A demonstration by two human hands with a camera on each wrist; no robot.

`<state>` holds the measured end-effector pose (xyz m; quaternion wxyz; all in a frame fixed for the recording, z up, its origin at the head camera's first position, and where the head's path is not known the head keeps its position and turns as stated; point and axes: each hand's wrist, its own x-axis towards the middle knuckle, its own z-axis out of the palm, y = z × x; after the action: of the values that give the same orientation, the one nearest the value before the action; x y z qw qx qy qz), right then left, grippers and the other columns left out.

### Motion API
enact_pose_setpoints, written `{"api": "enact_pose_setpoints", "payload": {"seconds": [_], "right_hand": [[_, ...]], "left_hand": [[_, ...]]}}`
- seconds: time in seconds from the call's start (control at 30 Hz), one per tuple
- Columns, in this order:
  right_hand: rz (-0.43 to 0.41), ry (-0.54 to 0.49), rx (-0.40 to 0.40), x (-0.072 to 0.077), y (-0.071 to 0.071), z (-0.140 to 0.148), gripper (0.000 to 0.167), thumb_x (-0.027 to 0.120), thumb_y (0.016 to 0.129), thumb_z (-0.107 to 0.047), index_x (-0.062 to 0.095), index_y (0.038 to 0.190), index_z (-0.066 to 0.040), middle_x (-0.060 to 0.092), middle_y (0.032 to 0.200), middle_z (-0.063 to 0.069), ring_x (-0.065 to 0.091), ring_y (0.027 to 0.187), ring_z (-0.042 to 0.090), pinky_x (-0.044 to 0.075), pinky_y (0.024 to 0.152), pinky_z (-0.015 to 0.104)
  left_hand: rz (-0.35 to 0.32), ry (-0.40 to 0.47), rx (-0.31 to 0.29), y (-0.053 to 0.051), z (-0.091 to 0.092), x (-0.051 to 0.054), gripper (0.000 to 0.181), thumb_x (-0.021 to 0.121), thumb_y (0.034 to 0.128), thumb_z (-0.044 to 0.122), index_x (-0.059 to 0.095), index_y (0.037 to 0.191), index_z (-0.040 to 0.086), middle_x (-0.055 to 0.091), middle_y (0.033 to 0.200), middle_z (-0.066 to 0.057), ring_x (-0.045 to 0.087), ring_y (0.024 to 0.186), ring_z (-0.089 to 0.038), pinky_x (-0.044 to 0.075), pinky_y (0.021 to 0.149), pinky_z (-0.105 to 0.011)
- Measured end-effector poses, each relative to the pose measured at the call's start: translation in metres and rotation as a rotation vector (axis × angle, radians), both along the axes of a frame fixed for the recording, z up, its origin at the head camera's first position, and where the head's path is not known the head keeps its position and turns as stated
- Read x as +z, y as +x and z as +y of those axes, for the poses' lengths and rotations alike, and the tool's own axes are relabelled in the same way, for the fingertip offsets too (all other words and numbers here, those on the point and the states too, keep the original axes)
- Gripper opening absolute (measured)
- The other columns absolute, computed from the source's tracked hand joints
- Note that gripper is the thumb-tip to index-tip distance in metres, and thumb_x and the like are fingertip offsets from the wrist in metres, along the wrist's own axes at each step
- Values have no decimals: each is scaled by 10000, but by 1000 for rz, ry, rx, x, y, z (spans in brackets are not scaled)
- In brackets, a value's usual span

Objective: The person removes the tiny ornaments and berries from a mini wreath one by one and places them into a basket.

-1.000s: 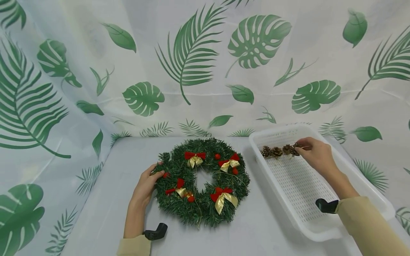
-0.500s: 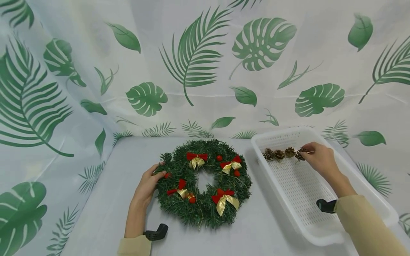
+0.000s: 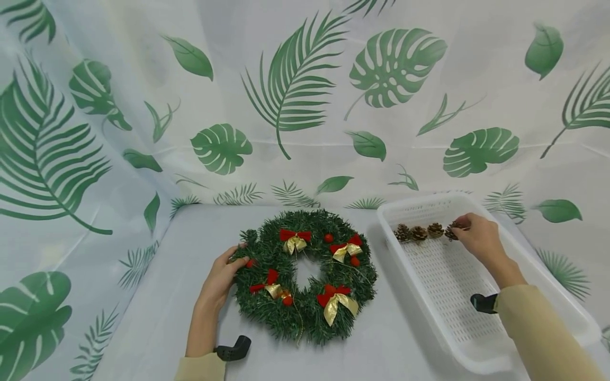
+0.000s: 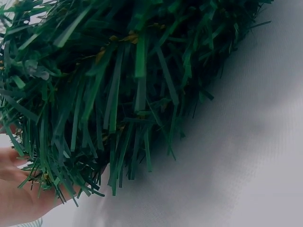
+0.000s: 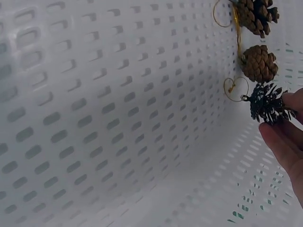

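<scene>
A green wreath (image 3: pixel 305 323) with red and gold bows and red balls lies on the table. The left hand (image 3: pixel 220 278) grips its left edge, thumb on top; in the left wrist view the hand (image 4: pixel 23 189) is partly behind the green strands (image 4: pixel 113 85). Inside the white basket (image 3: pixel 419 296), the right hand (image 3: pixel 481 241) pinches a pine cone (image 3: pixel 450 232) at the right end of a row of pine cones (image 3: pixel 419 233). The right wrist view shows this hand (image 5: pixel 289 137) holding the dark cone (image 5: pixel 266 103), a gold loop hanging from it, beside a brown cone (image 5: pixel 259 64).
The perforated basket floor (image 5: pixel 104 118) lies below and in front of the right hand. Its raised rim (image 3: pixel 411 288) stands between the wreath and the cones. A leaf-patterned curtain (image 3: pixel 305 153) hangs behind the white table (image 3: pixel 157 307).
The right hand has moved slightly right with its cone, which now stands apart from the others. The left hand keeps its grip on the wreath. The head view has shifted a little.
</scene>
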<state>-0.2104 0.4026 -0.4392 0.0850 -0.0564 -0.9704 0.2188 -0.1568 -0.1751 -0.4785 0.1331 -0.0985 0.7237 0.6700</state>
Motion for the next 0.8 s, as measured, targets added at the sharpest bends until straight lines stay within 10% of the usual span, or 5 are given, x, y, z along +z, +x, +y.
{"api": "enact_pose_setpoints", "payload": {"seconds": [0.8], "right_hand": [[23,69,30,-9,-23,-7,300,628,955,8,582,1150,231,636,1070,426,629,933,557,548,718,589]], "left_hand": [[12,-14,34,-2,1,-4,543,576,1048,187,425,1563,108,50,1718,-205,23,1572,-467,235,1213,-667]]}}
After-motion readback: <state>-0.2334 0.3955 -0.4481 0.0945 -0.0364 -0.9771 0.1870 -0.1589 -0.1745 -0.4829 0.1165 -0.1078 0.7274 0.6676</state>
